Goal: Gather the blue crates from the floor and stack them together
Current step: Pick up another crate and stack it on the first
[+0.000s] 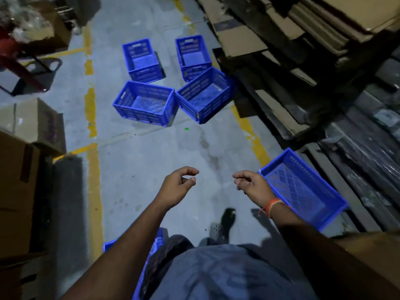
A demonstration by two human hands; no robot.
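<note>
Reaching out with nothing held, left hand (pixel 176 186) and right hand (pixel 252 185) hang loosely curled; four blue crates (pixel 147 103) sit unstacked ahead, another crate (pixel 303 187) just beside the right hand.

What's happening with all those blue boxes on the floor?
A person is collecting blue crates to stack them. Right now both hands hold nothing: the left hand and right hand hang out in front, fingers loosely curled. Four crates sit grouped ahead on the concrete floor, the nearest being the front-left crate and the tilted crate. Another crate lies by the flattened cardboard on the right.
</note>
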